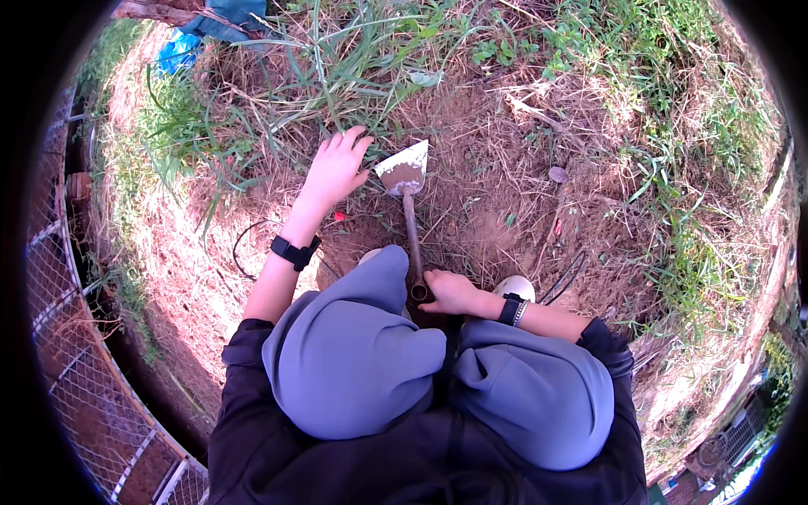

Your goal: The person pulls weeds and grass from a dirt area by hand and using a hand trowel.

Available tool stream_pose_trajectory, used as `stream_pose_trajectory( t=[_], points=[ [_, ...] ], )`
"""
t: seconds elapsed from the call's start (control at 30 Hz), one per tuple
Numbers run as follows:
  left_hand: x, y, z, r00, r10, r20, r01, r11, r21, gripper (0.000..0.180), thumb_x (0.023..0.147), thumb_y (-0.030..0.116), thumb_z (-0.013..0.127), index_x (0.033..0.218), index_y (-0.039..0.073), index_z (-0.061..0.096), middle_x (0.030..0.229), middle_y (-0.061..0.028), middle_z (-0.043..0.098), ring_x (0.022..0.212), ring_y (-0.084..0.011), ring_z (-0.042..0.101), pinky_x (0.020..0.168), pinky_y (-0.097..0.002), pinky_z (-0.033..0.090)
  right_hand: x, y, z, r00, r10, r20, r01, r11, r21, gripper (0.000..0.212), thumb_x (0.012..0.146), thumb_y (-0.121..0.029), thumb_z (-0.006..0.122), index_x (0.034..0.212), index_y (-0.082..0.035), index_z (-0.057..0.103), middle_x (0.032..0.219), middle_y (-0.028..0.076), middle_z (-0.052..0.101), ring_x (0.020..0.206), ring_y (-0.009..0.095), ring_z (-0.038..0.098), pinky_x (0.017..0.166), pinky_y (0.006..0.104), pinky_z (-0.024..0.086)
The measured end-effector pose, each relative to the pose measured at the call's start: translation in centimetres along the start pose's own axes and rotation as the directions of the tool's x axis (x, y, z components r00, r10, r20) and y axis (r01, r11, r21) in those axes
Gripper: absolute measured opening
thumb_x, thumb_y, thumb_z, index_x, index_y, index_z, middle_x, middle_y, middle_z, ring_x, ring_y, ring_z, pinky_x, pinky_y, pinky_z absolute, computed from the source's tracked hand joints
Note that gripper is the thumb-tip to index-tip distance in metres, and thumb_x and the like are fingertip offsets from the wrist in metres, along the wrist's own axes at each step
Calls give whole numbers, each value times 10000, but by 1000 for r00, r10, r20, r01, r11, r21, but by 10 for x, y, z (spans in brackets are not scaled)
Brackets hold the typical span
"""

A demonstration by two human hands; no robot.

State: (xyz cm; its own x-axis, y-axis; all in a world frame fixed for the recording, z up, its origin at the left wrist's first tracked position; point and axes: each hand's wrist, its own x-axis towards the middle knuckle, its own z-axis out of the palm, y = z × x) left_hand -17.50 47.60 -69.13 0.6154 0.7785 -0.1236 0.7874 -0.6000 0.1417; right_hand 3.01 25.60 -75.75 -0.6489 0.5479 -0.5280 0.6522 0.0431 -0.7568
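I am squatting over bare reddish soil [497, 227], my grey-clad knees filling the lower middle of the view. My right hand [449, 291] grips the end of the handle of a small trowel [405, 172], whose pointed, dirt-stained metal blade lies on the ground ahead. My left hand [335, 167] is stretched forward with fingers spread, reaching into the grass stalks [337, 84] just left of the blade and holding nothing. Both wrists wear black bands.
Dry straw and green weeds ring the dirt patch. A wire mesh fence [76, 370] curves along the left. A thin black cable [244, 244] loops on the ground beside my left forearm. Blue plastic [178, 52] lies at the top left. My white shoe [515, 288] shows beside my right wrist.
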Motion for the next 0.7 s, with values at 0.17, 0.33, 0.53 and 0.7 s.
stream_pose_trajectory(
  t=[0.17,0.33,0.53,0.7],
  points=[
    [-4,12,25,992,-73,-104,86,988,130,636,647,140,709,1227,91,455,1286,-86,427,1128,-262,474,918,-388,411,9,3,34,969,90,-230,-8,942,334,424,668,-306,715,892,12,548,862,182,528,822,335,543,738,393,460],
    [12,0,32,998,-47,-44,57,965,257,776,704,226,709,1368,139,317,1302,-79,422,1098,-259,476,889,-387,418,-11,-3,12,922,141,-360,46,884,465,383,643,-231,693,852,49,534,854,189,519,787,335,549,717,394,457],
    [32,-23,38,979,-189,-76,204,930,306,695,685,327,711,1271,122,400,1123,-78,530,981,-238,524,813,-377,442,-52,19,-53,718,379,-583,-98,885,454,254,701,-223,711,807,-24,593,653,126,598,610,251,615,595,335,484],
    [18,-36,36,984,-177,-30,177,934,310,255,684,265,692,825,73,600,813,-71,604,811,-233,574,739,-371,454,-82,30,-103,544,235,-806,-88,971,223,196,688,-188,734,752,-38,625,637,110,605,551,212,614,551,294,494]
  ],
)
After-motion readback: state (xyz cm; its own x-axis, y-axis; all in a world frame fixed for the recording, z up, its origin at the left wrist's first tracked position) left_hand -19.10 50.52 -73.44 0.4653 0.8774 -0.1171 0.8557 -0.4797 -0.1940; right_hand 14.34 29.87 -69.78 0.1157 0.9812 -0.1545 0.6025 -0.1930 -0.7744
